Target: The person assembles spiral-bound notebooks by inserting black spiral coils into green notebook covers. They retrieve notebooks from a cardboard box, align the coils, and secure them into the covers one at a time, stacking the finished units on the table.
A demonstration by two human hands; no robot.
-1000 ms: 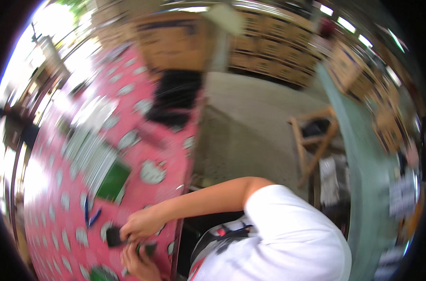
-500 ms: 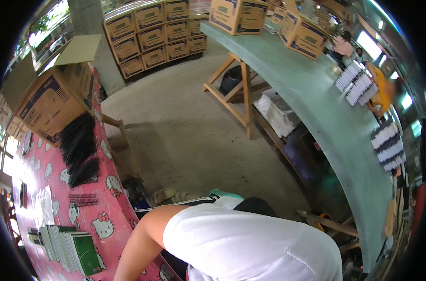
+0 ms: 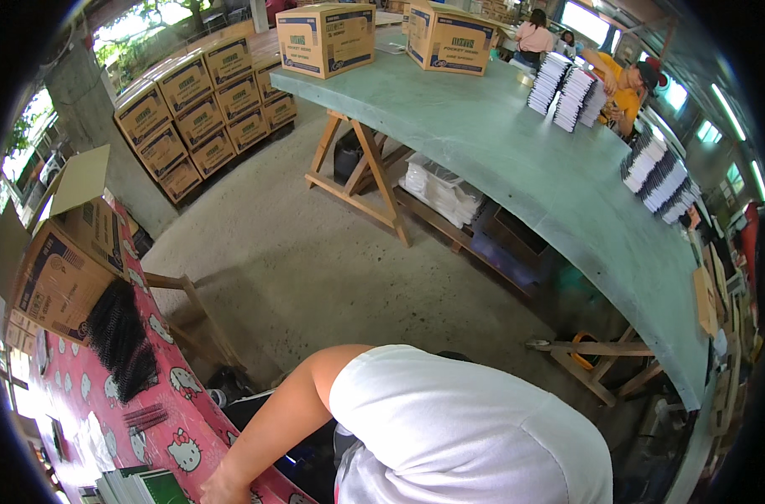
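My right hand (image 3: pixel 223 487) is at the lower edge, cut off by the frame, over the pink table near a row of green-covered notebooks (image 3: pixel 160 487). Its fingers are hidden, so I cannot make out whether it holds anything. The bare forearm comes out of a white sleeve. Nothing of my left hand shows. Farther along the pink patterned tabletop (image 3: pixel 185 454) lies a small bunch of thin dark coils (image 3: pixel 145 417). Beyond it a heap of black spiral binding coils (image 3: pixel 122 340) rests against an open cardboard box (image 3: pixel 63 281).
A long green table (image 3: pixel 500 143) curves along the right, bearing two cartons (image 3: pixel 328 42) and stacked notebooks (image 3: pixel 559 91). Behind it a person in yellow (image 3: pixel 622 92) works beside the stacks. Stacked cartons (image 3: pixel 202 109) stand by a pillar. A wooden trestle (image 3: pixel 357 168) supports the green table.
The whole view has shifted, with the green notebooks now at the lower edge. My right hand has come partly into sight at the lower edge.
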